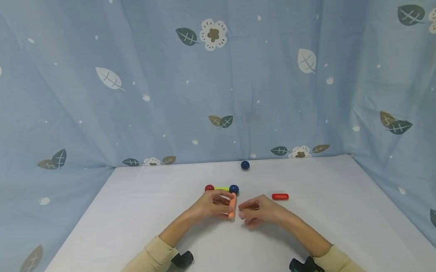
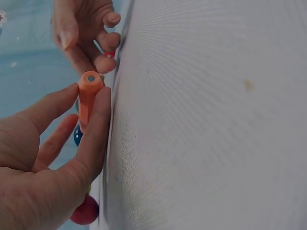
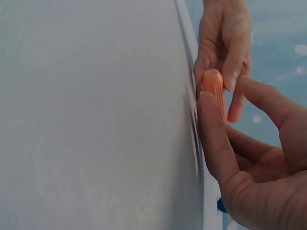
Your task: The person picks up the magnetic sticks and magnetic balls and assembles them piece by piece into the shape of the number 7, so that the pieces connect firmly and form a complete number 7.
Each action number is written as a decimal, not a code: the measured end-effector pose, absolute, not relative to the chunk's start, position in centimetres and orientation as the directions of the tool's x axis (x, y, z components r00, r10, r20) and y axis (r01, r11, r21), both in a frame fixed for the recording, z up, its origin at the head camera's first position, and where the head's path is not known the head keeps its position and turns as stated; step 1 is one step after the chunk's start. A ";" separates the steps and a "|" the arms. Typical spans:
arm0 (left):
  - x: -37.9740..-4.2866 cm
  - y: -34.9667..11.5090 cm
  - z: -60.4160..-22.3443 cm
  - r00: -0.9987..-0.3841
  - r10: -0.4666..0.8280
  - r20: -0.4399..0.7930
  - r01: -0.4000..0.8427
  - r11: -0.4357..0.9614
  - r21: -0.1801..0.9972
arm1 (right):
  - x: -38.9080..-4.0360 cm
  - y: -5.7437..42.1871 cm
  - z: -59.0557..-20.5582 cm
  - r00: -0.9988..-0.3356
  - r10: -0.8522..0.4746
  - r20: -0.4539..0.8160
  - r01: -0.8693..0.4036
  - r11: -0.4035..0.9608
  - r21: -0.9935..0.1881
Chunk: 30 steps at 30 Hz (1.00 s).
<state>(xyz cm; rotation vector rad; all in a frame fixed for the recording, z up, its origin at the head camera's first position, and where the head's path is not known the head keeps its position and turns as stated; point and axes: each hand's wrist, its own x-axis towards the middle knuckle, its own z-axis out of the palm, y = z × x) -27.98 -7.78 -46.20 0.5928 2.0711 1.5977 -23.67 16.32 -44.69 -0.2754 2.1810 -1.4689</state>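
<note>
My left hand (image 1: 212, 205) pinches an orange rod (image 1: 232, 206) between thumb and fingers, close over the white table. A small grey metal disc shows in the rod's end in the left wrist view. My right hand (image 1: 261, 210) is just to the right of the rod, fingers loosely bent and apart, holding nothing. Behind the left hand lies a yellow-green rod (image 1: 221, 189) with a red ball (image 1: 209, 187) at its left end and a blue ball (image 1: 234, 189) at its right end. The orange rod's far end overlaps the blue ball's lower edge in the head view.
A red rod (image 1: 280, 196) lies beyond the right hand, to its right. Near the back edge of the white table (image 1: 160, 177) sits a dark blue ball (image 1: 245, 165). A blue patterned curtain (image 1: 275, 86) hangs behind and along both sides.
</note>
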 end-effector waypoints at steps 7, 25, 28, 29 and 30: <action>-27.8 -7.6 -46.1 -0.810 0.578 -0.104 0.048 0.242 0.969 | -23.6 17.5 -44.9 -0.854 -0.449 -0.262 0.051 0.430 -0.901; -27.7 -7.6 -45.9 -0.818 0.563 -0.119 0.012 0.225 0.974 | -24.2 20.5 -42.9 -0.900 -0.433 -0.047 -0.222 0.551 -0.805; -27.6 -7.7 -45.8 -0.823 0.557 -0.114 0.031 0.244 0.969 | -24.3 20.8 -42.7 -0.909 -0.417 -0.008 -0.263 0.588 -0.765; -27.6 -7.7 -45.8 -0.823 0.556 -0.112 0.037 0.251 0.967 | -24.3 21.0 -42.6 -0.911 -0.412 0.005 -0.277 0.603 -0.748; -27.6 -7.7 -45.8 -0.824 0.556 -0.111 0.043 0.256 0.966 | -24.3 21.1 -42.6 -0.913 -0.407 0.019 -0.290 0.618 -0.730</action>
